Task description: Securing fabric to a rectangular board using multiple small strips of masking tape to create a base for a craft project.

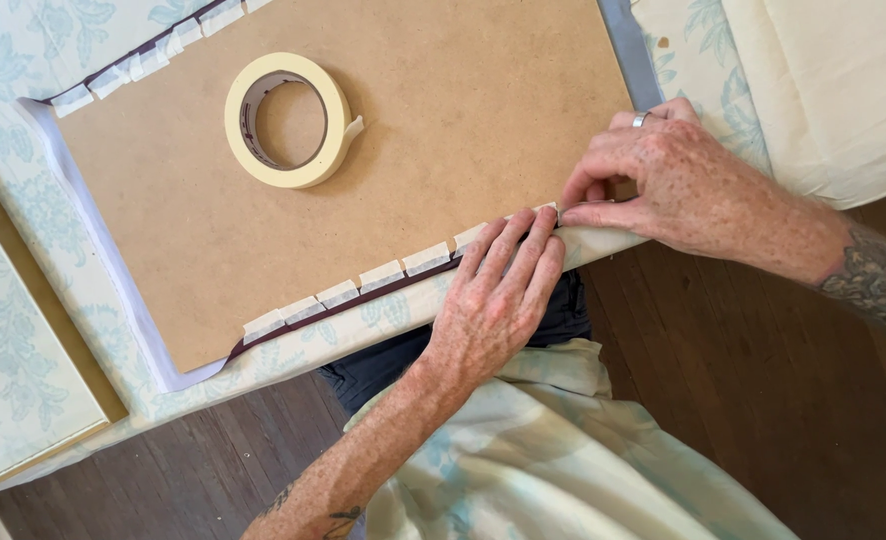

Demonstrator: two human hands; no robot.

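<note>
Here your two hands are working at the near edge of the flat brown fibreboard panel [413, 190]. Your left hand [493, 300] lies flat with its fingers spread, pressing the pale blue flowered cloth [363, 320] up over that edge. It grips nothing. Your right hand [683, 190] sits at the panel's near right corner, with finger and thumb pinched shut on a small cream bit of masking tape [553, 210] right at the fold. The two hands are almost touching.

A row of short cream tape tabs [383, 275] runs along the panel's near edge, to the left of your left hand. More tabs [143, 65] line the far edge. The round cream roll of masking tape [288, 120] rests on top of the panel, near its middle and well apart from both hands. A second cloth-covered board [23, 370] lies off the panel's left side. The dark wood floor [743, 400] shows below the near edge.

I think the cloth could slip loose if your left hand lifts before the new tape sticks down. The pull of the loose cloth hanging past the near edge would cause that. A wrinkle could also get trapped at the corner, where the cloth bunches under your right hand.
</note>
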